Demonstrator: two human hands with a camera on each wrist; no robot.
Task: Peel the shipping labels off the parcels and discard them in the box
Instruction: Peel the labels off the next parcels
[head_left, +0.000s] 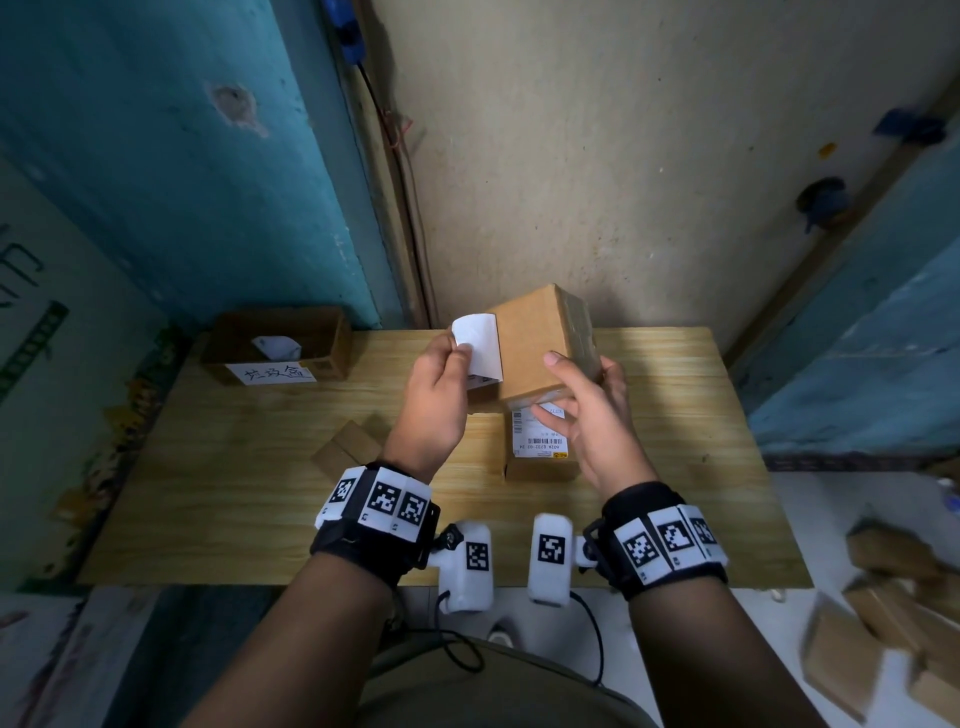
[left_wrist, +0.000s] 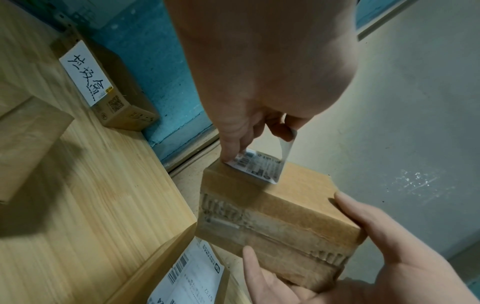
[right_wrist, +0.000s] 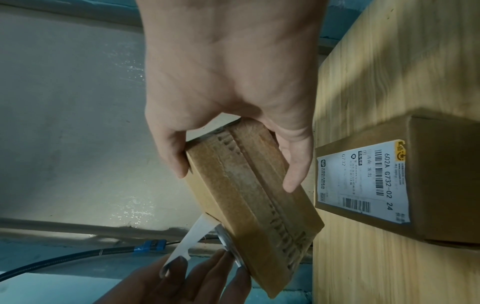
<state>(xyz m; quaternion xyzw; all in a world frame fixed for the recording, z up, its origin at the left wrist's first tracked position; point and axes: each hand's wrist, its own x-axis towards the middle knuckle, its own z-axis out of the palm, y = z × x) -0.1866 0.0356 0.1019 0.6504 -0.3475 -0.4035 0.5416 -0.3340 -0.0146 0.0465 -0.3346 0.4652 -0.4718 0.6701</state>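
My right hand (head_left: 569, 389) grips a brown cardboard parcel (head_left: 540, 338) and holds it tilted above the wooden table (head_left: 234, 499). My left hand (head_left: 460, 356) pinches the white shipping label (head_left: 480, 345), which is curled and peeled partway off the parcel's left face. The left wrist view shows the label (left_wrist: 262, 166) attached along its lower edge to the parcel (left_wrist: 285, 216). In the right wrist view my fingers (right_wrist: 296, 168) wrap the taped parcel (right_wrist: 249, 195). The open discard box (head_left: 311, 332) stands at the table's far left corner, with a white label (head_left: 275, 345) inside.
A second parcel (head_left: 540, 467) lies on the table under my right hand, its printed label (head_left: 537, 436) facing up. A small bare parcel (head_left: 348, 449) sits left of centre. Several cardboard parcels (head_left: 893, 597) lie on the floor at the right. Walls close in behind.
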